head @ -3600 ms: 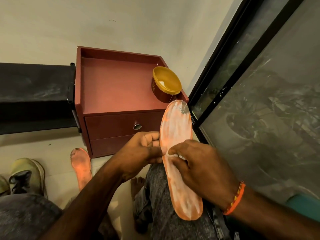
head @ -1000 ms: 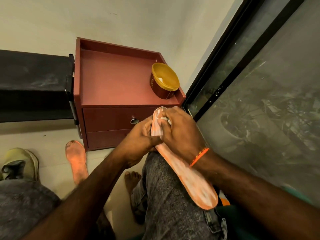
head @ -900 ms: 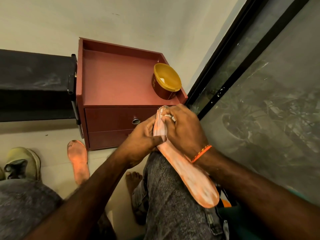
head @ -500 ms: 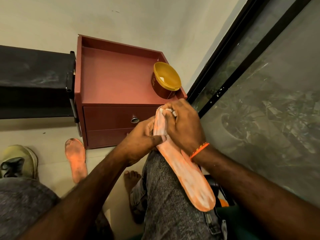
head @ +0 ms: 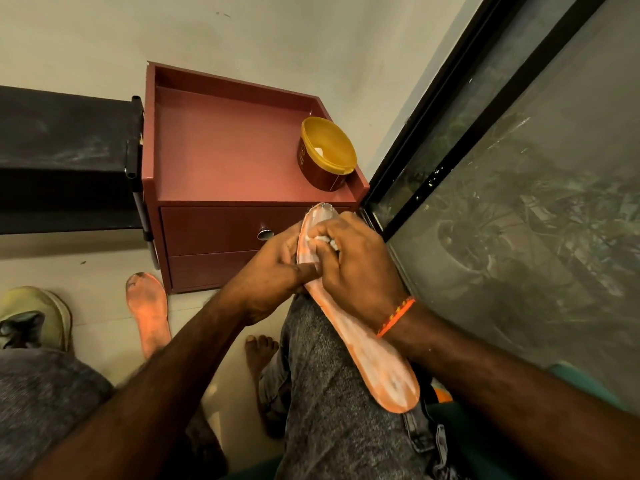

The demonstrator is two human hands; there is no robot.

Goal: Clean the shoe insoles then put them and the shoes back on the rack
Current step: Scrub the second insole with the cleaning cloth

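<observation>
An orange insole (head: 374,358), smeared white, lies along my right thigh with its tip toward the cabinet. My left hand (head: 270,271) grips its left edge near the upper part. My right hand (head: 353,265) presses a small white wad (head: 323,240) onto the insole just below the tip. A second orange insole (head: 147,311), dirty at its toe, lies flat on the floor to the left. A yellow-green shoe (head: 34,318) with a dark tongue sits at the left edge. The black shoe rack (head: 65,161) stands at the far left.
A red-brown cabinet (head: 221,157) with a drawer stands against the wall ahead. An open yellow-lined tub (head: 325,154) with white paste sits at its right front corner. A dark-framed glass door (head: 502,174) runs along the right. My bare foot (head: 259,351) rests on the floor.
My right hand with the white wad slid from the insole's middle up to its tip end and rubs there. The insole tilted lower onto my thigh. My left hand kept its grip.
</observation>
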